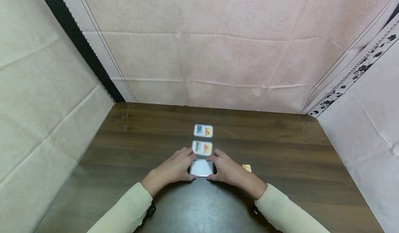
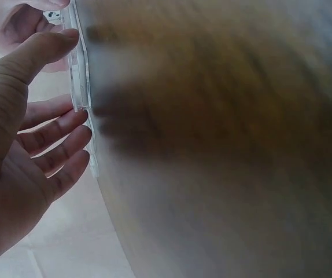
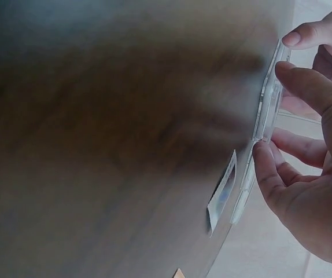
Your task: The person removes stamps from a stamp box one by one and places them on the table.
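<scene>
A: Where is my clear case (image 1: 202,168)?

B: It is low over the worktop (image 1: 280,139), right between your left hand (image 1: 176,165) and your right hand (image 1: 229,167). I can't tell if it is lifted a tiny bit.

A: What are my hands doing?

B: Both hold the case, one at each short end. Your thumbs are at its near side and your fingers reach toward its far side.

A: Which way is it long?

B: From side to side, one hand to the other. I think that matters most: both hands are just as close, so they can work evenly.

A: What else is around the case?

B: Past its far side are the near picture (image 1: 202,148) and the far picture (image 1: 203,130), in a row. To its right is a small card (image 1: 247,167), partly hidden.
</scene>
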Motion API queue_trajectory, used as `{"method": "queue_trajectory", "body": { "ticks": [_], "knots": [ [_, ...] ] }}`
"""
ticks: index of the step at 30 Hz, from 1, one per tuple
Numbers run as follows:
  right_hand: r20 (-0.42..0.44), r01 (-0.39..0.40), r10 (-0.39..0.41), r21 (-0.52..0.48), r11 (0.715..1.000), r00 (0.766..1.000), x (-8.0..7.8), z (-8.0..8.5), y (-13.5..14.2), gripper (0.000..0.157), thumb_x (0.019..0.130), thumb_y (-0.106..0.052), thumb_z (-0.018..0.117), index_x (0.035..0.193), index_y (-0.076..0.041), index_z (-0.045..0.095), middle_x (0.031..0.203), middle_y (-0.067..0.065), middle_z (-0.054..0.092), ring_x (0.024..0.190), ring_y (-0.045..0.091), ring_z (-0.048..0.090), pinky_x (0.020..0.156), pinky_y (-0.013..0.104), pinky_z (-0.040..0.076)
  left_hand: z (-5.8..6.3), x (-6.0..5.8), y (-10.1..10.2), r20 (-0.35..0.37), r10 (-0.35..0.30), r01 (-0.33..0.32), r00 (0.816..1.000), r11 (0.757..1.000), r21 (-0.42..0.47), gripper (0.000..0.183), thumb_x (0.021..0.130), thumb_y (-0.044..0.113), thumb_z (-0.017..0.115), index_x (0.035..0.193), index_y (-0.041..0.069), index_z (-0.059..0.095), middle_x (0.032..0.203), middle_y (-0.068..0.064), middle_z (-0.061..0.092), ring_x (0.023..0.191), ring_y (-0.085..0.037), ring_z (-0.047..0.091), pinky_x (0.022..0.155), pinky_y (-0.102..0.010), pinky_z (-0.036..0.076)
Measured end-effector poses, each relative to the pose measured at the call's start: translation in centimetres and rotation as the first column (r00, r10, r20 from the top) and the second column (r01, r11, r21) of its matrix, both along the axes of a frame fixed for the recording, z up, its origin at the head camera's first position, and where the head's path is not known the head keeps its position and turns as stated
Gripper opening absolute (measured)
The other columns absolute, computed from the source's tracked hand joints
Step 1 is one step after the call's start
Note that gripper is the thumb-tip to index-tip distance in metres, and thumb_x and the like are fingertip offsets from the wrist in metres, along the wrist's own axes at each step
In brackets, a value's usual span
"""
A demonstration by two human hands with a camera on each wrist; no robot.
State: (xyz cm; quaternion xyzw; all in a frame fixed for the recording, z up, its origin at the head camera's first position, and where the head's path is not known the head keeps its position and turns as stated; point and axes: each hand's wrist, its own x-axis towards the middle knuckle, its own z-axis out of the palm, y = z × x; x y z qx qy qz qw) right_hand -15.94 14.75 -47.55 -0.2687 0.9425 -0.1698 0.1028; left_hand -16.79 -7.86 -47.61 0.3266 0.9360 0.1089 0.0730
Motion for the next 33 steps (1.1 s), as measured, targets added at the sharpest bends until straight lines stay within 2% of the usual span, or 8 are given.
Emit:
{"method": "queue_trajectory", "body": {
  "ticks": [15,26,33],
  "knots": [
    [0.010,-0.003,0.003,0.011,1.000,1.000,-0.05,-0.02,-0.08,0.062,0.081,-0.035,0.090,0.130,-0.004,0.068,0.119,0.009,0.056,0.096,0.015,0.052,0.079,0.028,0.052,0.15,-0.18,0.24,0.078,0.028,-0.028,0.997,1.000,0.004,0.067,0.080,0.041,0.089,0.132,0.006,0.065,0.136,-0.011,0.060,0.109,-0.021,0.052,0.096,-0.039,0.050],
    [0.044,0.019,-0.020,0.005,1.000,0.999,0.15,0.08,-0.17,0.062,0.081,-0.035,0.089,0.130,-0.005,0.067,0.120,0.009,0.056,0.098,0.015,0.053,0.081,0.030,0.053,0.17,-0.36,0.19,0.101,0.024,-0.023,0.995,1.000,-0.003,0.067,0.079,0.042,0.090,0.130,0.007,0.065,0.135,-0.010,0.059,0.110,-0.020,0.053,0.097,-0.039,0.050],
    [0.035,0.020,-0.020,0.008,1.000,0.999,0.22,0.11,-0.19,0.063,0.080,-0.035,0.090,0.130,-0.005,0.067,0.122,0.011,0.056,0.099,0.016,0.054,0.082,0.032,0.054,0.17,-0.46,0.21,0.098,0.019,-0.018,0.995,1.000,-0.007,0.069,0.078,0.042,0.090,0.131,0.006,0.064,0.134,-0.010,0.059,0.110,-0.021,0.053,0.099,-0.040,0.050]
  ]
}}
